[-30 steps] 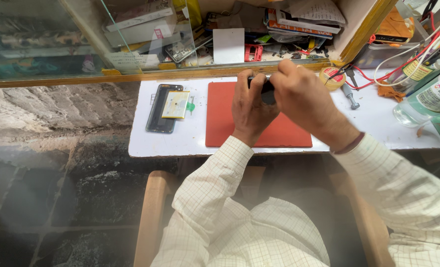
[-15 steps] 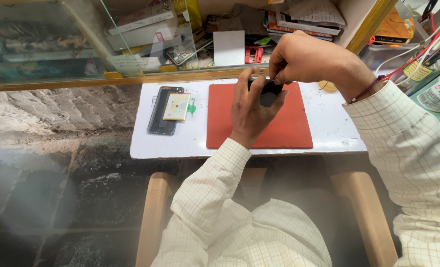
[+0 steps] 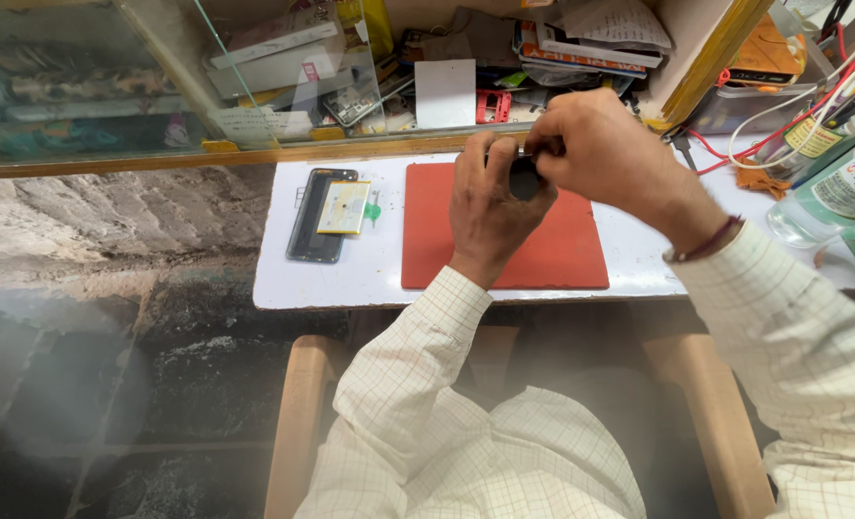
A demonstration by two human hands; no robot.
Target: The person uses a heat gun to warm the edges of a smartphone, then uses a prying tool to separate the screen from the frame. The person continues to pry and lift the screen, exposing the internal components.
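Note:
Both my hands meet over a red work mat (image 3: 562,252) on a small white table (image 3: 379,279). My left hand (image 3: 485,207) grips a small dark object (image 3: 523,178), mostly hidden by my fingers. My right hand (image 3: 600,154) pinches the top of the same object from the right. What the object is cannot be made out. Left of the mat lies a dark phone (image 3: 314,223) with a pale yellow battery (image 3: 344,207) resting on it.
A glass-fronted counter (image 3: 110,86) full of boxes and papers stands behind the table. Red and white cables (image 3: 783,125), a screwdriver (image 3: 682,149) and a clear bottle (image 3: 836,197) crowd the table's right end. A wooden chair frame (image 3: 297,423) sits below.
My right hand lifted up and away toward the counter, then came back down onto the dark object. My left hand stayed on the mat holding it.

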